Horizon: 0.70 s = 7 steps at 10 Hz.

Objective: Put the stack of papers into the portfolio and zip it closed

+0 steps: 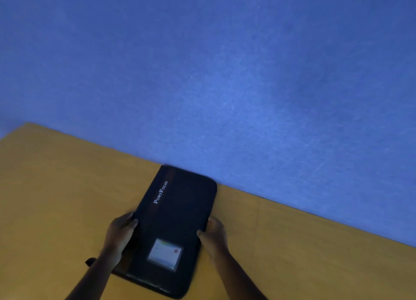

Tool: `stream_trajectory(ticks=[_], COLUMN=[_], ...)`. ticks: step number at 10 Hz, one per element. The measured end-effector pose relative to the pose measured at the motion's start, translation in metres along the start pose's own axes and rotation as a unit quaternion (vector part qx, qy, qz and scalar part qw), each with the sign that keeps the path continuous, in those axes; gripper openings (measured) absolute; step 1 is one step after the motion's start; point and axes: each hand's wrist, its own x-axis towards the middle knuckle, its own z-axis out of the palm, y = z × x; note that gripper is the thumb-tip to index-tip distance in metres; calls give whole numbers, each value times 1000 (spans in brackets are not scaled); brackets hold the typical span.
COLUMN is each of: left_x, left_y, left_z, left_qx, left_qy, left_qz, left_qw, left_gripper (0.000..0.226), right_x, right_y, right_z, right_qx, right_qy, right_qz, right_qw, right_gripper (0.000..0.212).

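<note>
A black portfolio (177,212) lies shut on the wooden table, its far end against the blue wall. White letters spell "PortFolio" along its cover, and a clear card pocket (165,253) sits near its close end. My left hand (120,234) grips the portfolio's left edge, thumb on the cover. At the right edge, my right hand (212,232) holds it with the thumb on top. A small dark tab (90,262) pokes out beside my left wrist. No papers show anywhere.
The yellow-brown table (56,187) stretches left and right of the portfolio. A blue wall (225,74) stands right behind it and fills the upper view.
</note>
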Motion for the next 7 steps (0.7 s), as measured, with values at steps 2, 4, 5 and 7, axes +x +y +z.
stream_trajectory(ticks=[2,4,5,7], left_x=[9,8,15,-49], left_y=[-1,3,-13,6], left_z=[2,3,6,57], left_qx=[8,47,131,272], left_qy=[17,4,-4,63], left_qz=[-10,7,21,37], left_qw=[1000,999,991,960], left_gripper=[41,37,49,103], right_x=[8,7,10,3], right_y=[3,2,13,76], right_z=[4,-1,-8,-79], right_qx=[4,-6,-19,-120], right_qy=[-7,-25,-28,78], right_qz=[-4,-13,-24,-113], right_qw=[1000,1000,999,983], right_gripper=[36,35,37,80])
